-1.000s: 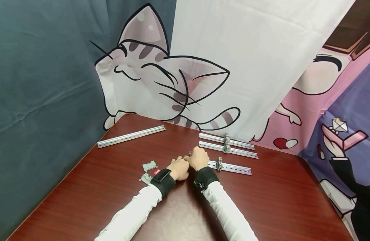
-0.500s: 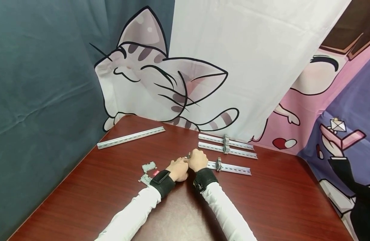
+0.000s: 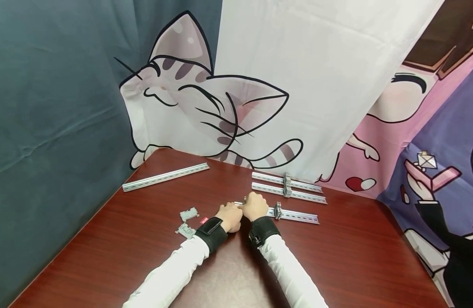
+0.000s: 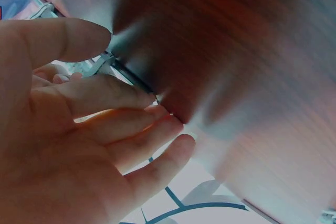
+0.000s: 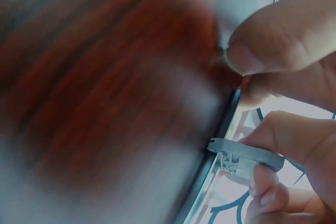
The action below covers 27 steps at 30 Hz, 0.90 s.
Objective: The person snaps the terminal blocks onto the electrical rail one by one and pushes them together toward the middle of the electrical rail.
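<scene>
My left hand (image 3: pixel 230 217) holds the left end of a slotted metal DIN rail (image 3: pixel 298 216), its thumb and fingers against the edge in the left wrist view. Close beside it, my right hand (image 3: pixel 255 206) pinches a thin grey terminal block (image 5: pixel 244 156) that sits upright across the rail; its seating is partly hidden by fingers. Further right, another terminal block (image 3: pixel 277 211) stands on the same rail. Two loose grey terminal blocks (image 3: pixel 188 214) lie flat to the left of my left hand.
Two more rails (image 3: pixel 307 197) lie parallel behind, with grey blocks (image 3: pixel 287 185) across them. A bare rail (image 3: pixel 165 176) lies at the back left. A small red tag (image 3: pixel 204 220) shows beside the left wristband. Cartoon-printed cloth hangs along the table's rear edge.
The head view has shifted slightly. My left hand has edged a little rightward, and the red tag with it. The right hand keeps its place at the rail.
</scene>
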Each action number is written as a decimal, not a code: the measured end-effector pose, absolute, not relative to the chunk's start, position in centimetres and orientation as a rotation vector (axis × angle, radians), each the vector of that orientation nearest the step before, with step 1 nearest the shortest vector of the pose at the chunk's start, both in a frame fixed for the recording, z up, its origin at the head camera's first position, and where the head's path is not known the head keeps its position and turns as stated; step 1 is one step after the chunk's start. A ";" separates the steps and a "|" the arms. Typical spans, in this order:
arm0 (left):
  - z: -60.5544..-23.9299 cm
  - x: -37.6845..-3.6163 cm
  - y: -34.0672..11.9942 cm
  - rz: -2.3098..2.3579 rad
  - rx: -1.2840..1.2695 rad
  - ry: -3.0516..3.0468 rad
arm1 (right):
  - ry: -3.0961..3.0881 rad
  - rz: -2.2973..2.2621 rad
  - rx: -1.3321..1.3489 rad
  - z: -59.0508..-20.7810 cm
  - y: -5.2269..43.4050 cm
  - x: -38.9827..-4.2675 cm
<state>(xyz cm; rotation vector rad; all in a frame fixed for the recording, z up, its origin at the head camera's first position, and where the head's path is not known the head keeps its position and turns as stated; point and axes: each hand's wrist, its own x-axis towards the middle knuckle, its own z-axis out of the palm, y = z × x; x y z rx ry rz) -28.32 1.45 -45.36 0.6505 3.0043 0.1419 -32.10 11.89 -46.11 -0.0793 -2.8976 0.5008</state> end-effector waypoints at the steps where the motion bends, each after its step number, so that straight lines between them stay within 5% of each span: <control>1: -45.3 -28.3 1.5 0.137 0.645 3.005 | -2.898 0.502 -0.083 -46.1 12.0 -32.0; 27: -45.6 -28.1 1.5 0.161 0.646 3.020 | -2.839 0.477 -0.172 -46.0 15.3 -31.1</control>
